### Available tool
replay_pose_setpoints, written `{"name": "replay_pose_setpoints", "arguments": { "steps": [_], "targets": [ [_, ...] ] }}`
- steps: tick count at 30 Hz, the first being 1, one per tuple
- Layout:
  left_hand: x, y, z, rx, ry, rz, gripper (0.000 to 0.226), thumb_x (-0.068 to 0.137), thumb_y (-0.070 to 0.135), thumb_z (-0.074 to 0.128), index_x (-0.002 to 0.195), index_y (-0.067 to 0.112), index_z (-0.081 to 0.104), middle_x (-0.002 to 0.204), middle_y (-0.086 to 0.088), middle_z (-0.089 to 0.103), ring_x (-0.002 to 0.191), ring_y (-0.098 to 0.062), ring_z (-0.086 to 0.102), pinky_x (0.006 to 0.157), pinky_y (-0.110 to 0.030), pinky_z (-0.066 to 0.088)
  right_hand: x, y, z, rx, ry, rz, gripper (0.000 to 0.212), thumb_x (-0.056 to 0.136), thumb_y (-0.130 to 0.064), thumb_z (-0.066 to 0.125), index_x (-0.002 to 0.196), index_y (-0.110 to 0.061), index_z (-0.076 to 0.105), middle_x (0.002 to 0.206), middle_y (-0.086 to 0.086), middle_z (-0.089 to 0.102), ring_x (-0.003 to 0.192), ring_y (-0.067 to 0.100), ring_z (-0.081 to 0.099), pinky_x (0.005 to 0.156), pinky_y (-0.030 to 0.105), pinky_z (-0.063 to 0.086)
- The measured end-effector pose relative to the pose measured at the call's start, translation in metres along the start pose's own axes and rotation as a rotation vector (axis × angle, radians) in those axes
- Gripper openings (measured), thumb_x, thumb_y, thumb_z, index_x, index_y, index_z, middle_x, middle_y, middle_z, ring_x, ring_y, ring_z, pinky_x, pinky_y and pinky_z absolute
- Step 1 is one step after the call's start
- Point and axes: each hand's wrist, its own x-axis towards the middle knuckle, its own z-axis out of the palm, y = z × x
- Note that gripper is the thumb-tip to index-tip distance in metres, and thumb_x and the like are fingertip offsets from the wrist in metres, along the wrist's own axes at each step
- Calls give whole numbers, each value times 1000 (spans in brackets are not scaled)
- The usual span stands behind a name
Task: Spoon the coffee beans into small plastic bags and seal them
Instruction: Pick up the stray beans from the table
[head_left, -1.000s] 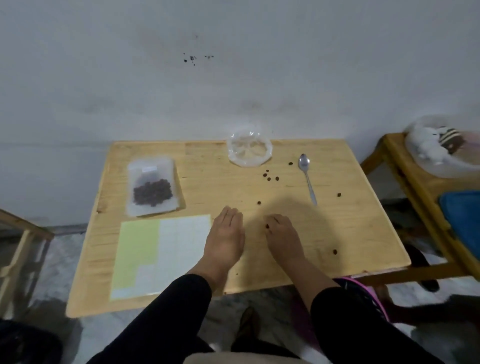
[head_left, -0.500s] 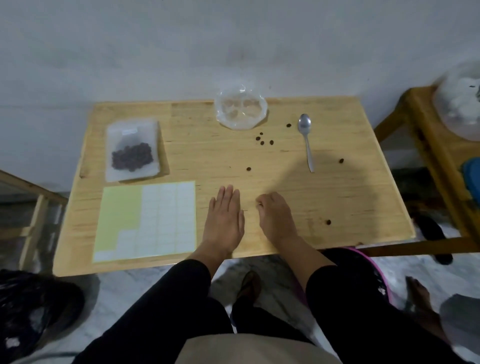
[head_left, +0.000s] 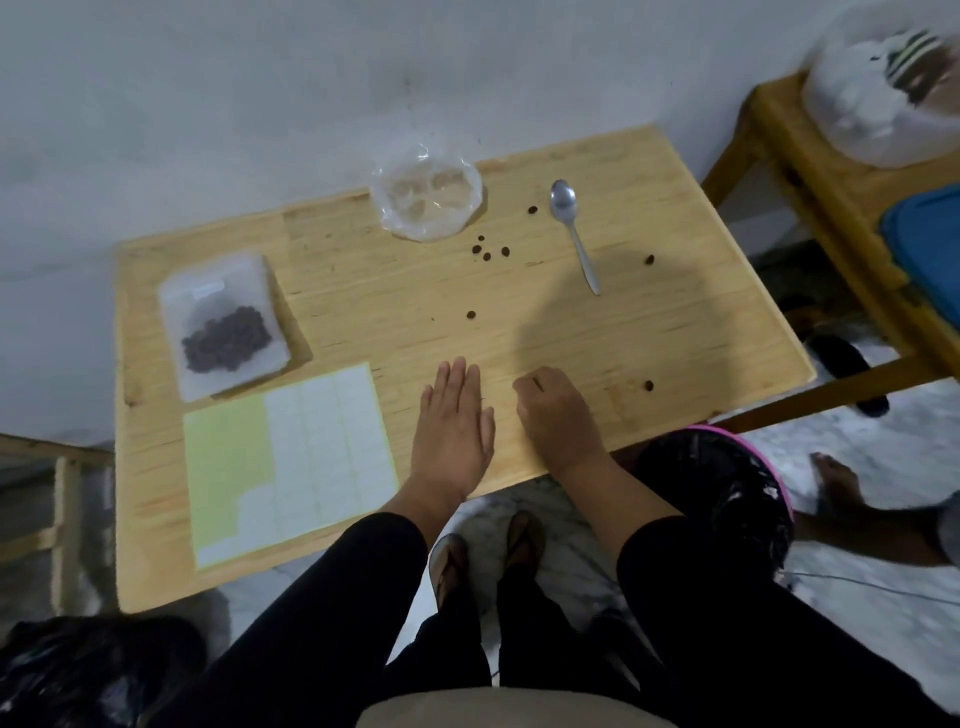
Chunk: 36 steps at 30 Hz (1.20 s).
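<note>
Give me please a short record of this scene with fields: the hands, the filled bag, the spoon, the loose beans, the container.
left hand: flat on the table, fingers straight
right hand: fingers curled, resting on table; contents cannot be told
filled bag: holds coffee beans, lies at far left
spoon: lies untouched, far right
loose beans: scattered mid-table
clear container: at far edge, looks empty
label sheet: near left

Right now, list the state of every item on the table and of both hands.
Small clear plastic bag of coffee beans: filled, lying flat.
Clear plastic dish: empty.
Metal spoon: lying unheld, bowl empty.
Loose beans: scattered on the wooden table.
Label sheet: partly peeled.
Left hand: flat on the table.
Right hand: fingers curled.
</note>
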Motion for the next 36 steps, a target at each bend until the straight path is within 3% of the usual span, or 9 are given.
{"name": "replay_pose_setpoints", "arguments": {
  "steps": [4,8,12,15,18,21,28,32,36],
  "targets": [
    [-1,-3,6,32,23,10,63,93,38,11,146,5,24,155,-13,19,145,-27,10,116,-39,5,0,-3,6,113,63,105,2,70,2,63,70,1,64,70,17,61,65,32,60,55,31,50],
    [-2,-3,7,50,5,4,56,98,32,19,147,5,18,157,-13,11,145,-26,2,116,-38,-1,0,-10,-9,437,37,559,17,86,-10,55,95,-5,69,95,11,64,88,21,59,78,24,42],
    [1,7,9,32,-3,-2,55,99,28,28,148,7,16,157,-11,8,145,-25,-2,116,-41,-1,-8,-7,-32,739,159,997,19,86,-9,50,86,-17,68,77,-3,62,68,7,55,61,16,42],
    [6,19,13,9,-13,-2,56,98,27,33,148,7,17,157,-11,9,145,-26,-1,116,-43,1,-20,12,-43,868,255,1134,19,88,-15,52,81,-19,69,68,-6,59,66,9,52,63,25,44],
    [11,31,17,9,-10,11,56,98,28,32,148,7,16,157,-11,8,145,-25,-2,116,-42,0,-30,36,-51,711,243,1132,13,89,-26,59,93,-18,69,87,1,63,78,13,53,73,31,49],
    [13,39,23,25,7,-16,56,99,30,27,148,7,14,158,-11,7,145,-24,-4,116,-41,-4,-35,62,-53,536,222,1082,24,88,-26,63,108,-15,68,104,7,61,87,14,53,77,24,45],
    [15,44,30,46,68,-51,64,91,39,16,146,7,24,155,-12,18,145,-26,7,115,-42,2,-39,91,-52,354,93,780,25,87,-17,64,109,-5,68,109,15,62,100,26,59,80,13,32],
    [15,45,31,63,70,-63,64,92,39,17,146,7,26,155,-12,20,145,-26,9,116,-43,5,-38,97,-47,245,-29,629,23,92,-14,54,108,0,64,109,18,59,95,32,57,81,30,41],
    [14,46,31,57,66,-71,64,92,40,18,146,6,27,154,-12,22,145,-26,11,116,-44,6,-31,96,-47,118,-62,446,17,89,-7,45,84,2,59,84,20,56,63,34,56,51,34,47]
  ]
}}
